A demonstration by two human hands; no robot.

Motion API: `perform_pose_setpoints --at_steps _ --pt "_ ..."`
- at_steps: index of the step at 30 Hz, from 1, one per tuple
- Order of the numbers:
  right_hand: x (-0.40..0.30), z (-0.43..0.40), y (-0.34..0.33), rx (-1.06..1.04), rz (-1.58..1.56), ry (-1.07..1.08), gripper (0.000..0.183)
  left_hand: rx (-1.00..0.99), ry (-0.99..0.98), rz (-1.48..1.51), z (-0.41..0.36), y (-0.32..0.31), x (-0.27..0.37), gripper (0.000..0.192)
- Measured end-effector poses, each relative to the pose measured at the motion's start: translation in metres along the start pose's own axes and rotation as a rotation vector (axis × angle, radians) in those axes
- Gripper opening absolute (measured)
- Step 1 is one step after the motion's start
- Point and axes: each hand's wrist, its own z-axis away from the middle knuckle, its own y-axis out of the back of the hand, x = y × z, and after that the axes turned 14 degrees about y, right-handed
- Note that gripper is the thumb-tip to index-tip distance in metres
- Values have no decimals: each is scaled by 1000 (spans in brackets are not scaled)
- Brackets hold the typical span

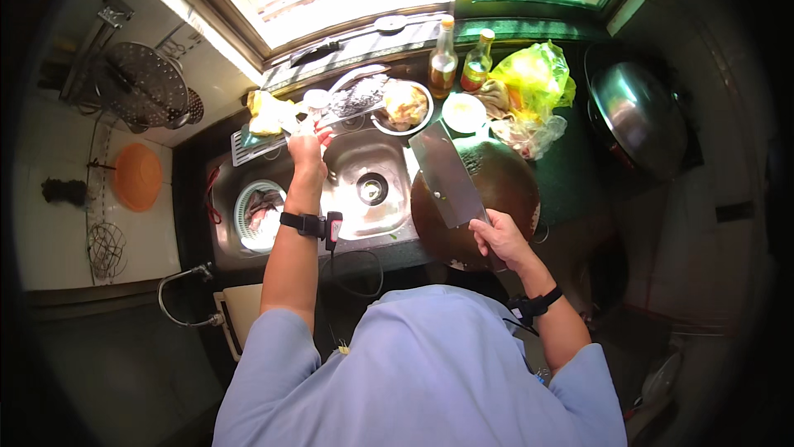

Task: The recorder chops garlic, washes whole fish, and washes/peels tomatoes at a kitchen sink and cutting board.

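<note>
In my right hand (pixel 502 239) is the handle of a cleaver (pixel 448 174); its broad blade lies over a round brown chopping board (pixel 496 186), with a few small bits stuck to the steel. My left hand (pixel 308 144) reaches to the faucet area behind the double steel sink, its fingers near a small bright white object (pixel 316 98). Glare hides whether those fingers hold anything. A white-rimmed bowl of yellowish food (pixel 404 106) stands behind the right basin (pixel 366 161). The left basin holds a white-green plastic basket (pixel 245 224) with pinkish pieces, likely meat, inside.
Two glass bottles (pixel 443 65) stand by the window, beside a small white bowl (pixel 464 113) and a yellow-green plastic bag (pixel 532 78). A lidded wok (pixel 639 112) is at the right. A steel colander (pixel 141 84) and an orange plastic basin (pixel 138 177) hang on the left wall.
</note>
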Motion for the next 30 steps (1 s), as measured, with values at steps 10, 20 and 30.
perform_pose_setpoints --at_steps 10,20,30 --pt "25 -90 -83 -350 -141 -185 24 74 89 -63 10 73 31 16" --pt "-3 -64 -21 -177 -332 -131 23 -456 -990 -1206 177 -5 -48 45" --pt "-5 -41 34 128 -388 -10 18 -789 -1128 -1455 164 -101 -92 72"
